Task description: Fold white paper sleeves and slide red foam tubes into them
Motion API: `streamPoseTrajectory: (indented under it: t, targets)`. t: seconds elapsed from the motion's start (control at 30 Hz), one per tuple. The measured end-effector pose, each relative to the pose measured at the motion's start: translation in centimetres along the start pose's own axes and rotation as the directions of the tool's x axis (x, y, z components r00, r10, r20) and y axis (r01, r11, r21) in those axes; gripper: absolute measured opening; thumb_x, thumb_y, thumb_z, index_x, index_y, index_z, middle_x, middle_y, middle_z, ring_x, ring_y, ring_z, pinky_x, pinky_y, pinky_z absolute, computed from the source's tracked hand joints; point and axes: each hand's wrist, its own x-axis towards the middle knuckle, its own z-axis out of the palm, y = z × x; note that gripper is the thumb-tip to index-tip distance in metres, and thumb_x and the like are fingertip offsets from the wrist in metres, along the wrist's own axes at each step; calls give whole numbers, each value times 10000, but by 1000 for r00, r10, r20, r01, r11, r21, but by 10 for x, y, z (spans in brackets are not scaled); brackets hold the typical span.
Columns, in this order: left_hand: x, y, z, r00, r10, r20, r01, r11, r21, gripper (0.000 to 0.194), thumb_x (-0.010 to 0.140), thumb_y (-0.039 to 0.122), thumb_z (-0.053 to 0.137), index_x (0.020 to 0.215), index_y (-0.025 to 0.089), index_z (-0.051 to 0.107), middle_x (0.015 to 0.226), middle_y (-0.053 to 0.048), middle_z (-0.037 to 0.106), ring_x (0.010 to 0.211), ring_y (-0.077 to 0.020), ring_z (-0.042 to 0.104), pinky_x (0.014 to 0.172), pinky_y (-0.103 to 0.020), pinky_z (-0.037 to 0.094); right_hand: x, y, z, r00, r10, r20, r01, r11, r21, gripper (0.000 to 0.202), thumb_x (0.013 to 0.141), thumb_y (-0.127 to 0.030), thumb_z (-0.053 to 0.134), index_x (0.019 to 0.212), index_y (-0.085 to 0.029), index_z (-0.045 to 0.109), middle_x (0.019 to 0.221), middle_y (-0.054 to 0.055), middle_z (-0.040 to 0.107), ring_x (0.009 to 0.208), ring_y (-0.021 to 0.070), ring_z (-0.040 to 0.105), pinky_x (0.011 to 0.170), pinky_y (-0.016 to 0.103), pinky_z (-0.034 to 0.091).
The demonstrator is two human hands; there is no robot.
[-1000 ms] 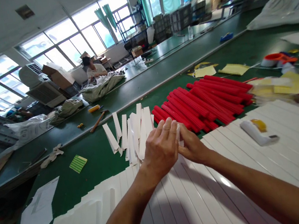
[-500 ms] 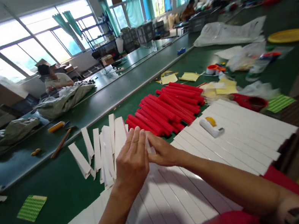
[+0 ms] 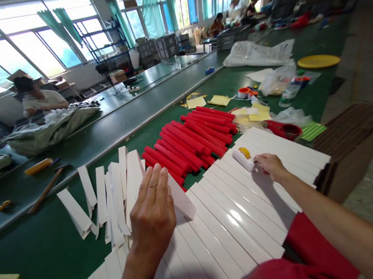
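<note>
My left hand (image 3: 153, 215) is closed on a slim white cardboard box (image 3: 183, 201), fingers together along its side. The box's near end rests over the flat white strips (image 3: 218, 220), which lie side by side. To the right, my right hand (image 3: 271, 167) grips the near end of a white tape dispenser (image 3: 244, 162) with a yellow roll in it. Its fingers are curled at the dispenser, partly hidden. Several folded white boxes (image 3: 119, 194) lean in a loose pile left of my left hand. Beyond the strips lies a heap of red tubes (image 3: 187, 142).
Yellow papers (image 3: 219, 100), orange-handled scissors (image 3: 247, 92) and a clear plastic bag (image 3: 279, 80) lie at the back right. A hammer (image 3: 46, 190) lies at the left beside a yellow-handled tool (image 3: 38, 166). Another person (image 3: 43, 100) sits across the benches. Stacked cardboard (image 3: 363, 142) stands at the right.
My right hand has left the white box and moved right to grip the tape dispenser. My left hand still holds the box. The view has shifted right.
</note>
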Motion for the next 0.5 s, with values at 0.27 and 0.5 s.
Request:
streamPoseTrajectory:
  t: [0.27,0.5]
  targets:
    - [-3,2,-3,1000,-8,-14,8,1000,-21,472,868,43,575,1337,55,528,1335,-199,602,1332,-310,509,1068,-469,506,24,-9,3,933,281,226,-339,897,282,208,954,-310,587,1059,-132,606,899,20,620,688,95,588,610,242,536]
    - [-4,1,-2,1000,-15,-22,14,999,-43,502,854,37,576,1352,67,518,1337,-196,602,1319,-313,521,1064,-478,506,19,21,-2,959,170,226,-269,791,550,153,960,-267,580,930,-121,617,809,-4,622,661,85,599,621,234,547]
